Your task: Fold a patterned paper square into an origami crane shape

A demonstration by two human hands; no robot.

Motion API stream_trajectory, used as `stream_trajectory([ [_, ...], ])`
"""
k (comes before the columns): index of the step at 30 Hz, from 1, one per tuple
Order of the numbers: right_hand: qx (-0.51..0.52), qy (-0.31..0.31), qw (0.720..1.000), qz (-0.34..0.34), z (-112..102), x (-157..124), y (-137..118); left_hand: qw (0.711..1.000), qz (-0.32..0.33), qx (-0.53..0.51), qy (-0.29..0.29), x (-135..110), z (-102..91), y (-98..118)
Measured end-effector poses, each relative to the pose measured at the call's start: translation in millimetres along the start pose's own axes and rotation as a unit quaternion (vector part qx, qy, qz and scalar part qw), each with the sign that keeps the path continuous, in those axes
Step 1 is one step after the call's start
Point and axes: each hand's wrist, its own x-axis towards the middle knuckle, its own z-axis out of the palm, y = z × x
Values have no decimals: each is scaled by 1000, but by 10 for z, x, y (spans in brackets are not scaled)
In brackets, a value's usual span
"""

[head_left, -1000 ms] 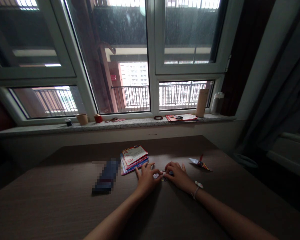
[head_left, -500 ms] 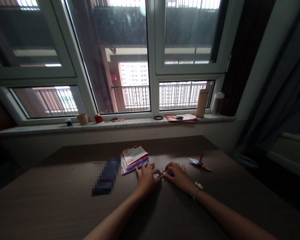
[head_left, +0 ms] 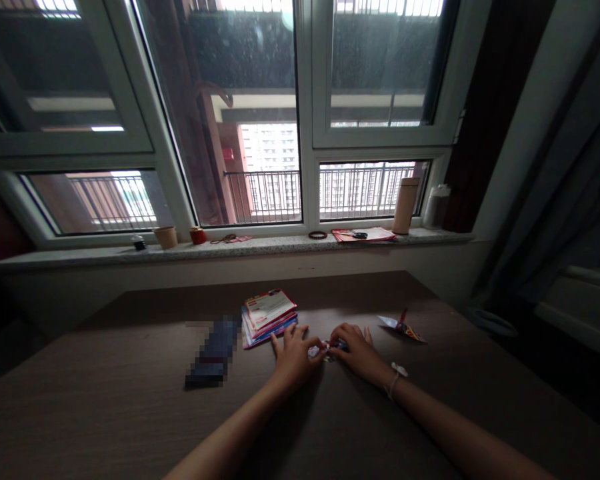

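Both my hands rest on a dark wooden table and meet over a small piece of coloured folded paper. My left hand presses on its left side with the fingers curled and the thumb pinching the paper. My right hand pinches the right side of the same paper; a pale bracelet sits on that wrist. Most of the paper is hidden under the fingers.
A stack of colourful paper sheets lies just left of my hands, and a blurred dark object further left. A folded paper figure lies to the right. The windowsill carries cups, a bottle, papers and scissors.
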Motion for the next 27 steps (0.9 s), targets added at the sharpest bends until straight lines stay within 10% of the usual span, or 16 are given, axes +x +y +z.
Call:
stream_trajectory([
  [27,8,-4,1000,13,7,37,13,999,35,14,-11,36,-47,-28],
])
